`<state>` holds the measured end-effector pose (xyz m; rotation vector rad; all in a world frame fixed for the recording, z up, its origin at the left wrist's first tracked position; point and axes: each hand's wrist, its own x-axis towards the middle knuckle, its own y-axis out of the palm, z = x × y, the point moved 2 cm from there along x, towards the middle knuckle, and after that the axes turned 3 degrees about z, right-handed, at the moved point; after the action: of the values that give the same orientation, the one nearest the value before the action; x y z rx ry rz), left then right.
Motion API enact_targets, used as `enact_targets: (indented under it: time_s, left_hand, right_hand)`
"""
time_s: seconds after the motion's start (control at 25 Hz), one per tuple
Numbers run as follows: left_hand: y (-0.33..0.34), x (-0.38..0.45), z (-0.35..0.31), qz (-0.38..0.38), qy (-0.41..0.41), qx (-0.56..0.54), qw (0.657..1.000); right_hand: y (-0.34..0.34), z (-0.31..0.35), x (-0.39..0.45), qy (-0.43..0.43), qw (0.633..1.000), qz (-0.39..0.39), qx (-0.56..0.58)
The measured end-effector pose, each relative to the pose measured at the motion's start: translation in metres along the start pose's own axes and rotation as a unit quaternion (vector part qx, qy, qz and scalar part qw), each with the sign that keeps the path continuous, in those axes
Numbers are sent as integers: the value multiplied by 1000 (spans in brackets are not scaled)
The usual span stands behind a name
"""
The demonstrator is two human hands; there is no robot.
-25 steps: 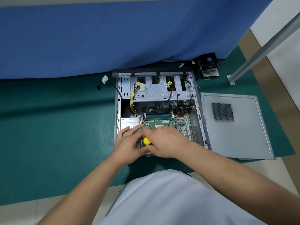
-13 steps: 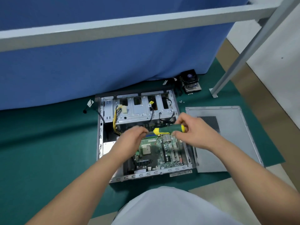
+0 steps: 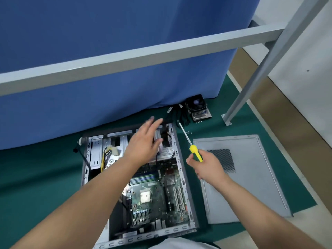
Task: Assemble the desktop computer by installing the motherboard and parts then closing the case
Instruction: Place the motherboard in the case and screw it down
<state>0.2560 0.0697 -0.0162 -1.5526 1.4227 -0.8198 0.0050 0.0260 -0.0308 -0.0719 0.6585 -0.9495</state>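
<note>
The computer case lies open on its side on the green mat, nearest the person. The motherboard sits flat inside it, its central socket bare. The side panel lies flat on the mat just right of the case, not fitted.

The right hand grips the yellow handle of the screwdriver, shaft pointing away over the mat between case and panel, tip clear of any screw. The left hand is spread, fingers straight, holding nothing, above the drive cage at the far end of the case.

Judgement: the left hand appears bound for the small screws near the shaft's far end, or the cooler fan beyond them against the blue curtain. Both lie well apart from the grip, beyond the case's far right corner.

Advice: pick one screw in a fingertip pinch, keep the driver clear of the board, and seat the screw upright before turning.
</note>
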Motion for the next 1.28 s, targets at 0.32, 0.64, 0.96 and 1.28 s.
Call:
enact_targets:
  time_s: [0.32, 0.64, 0.96, 1.28]
  left_hand:
    - [52, 0, 64, 6, -117, 129, 985]
    - [60, -1, 69, -39, -112, 159, 980]
    - [60, -2, 69, -59, -105, 156, 980]
    - [55, 0, 66, -36, -101, 147, 983]
  right_hand:
    - [-40, -31, 107, 47, 995, -77, -34]
    - [-27, -49, 198, 17, 972, -152, -177]
    - [-11, -62, 213, -13, 961, -193, -198]
    - [-5, -17, 126, 8, 984, -117, 131]
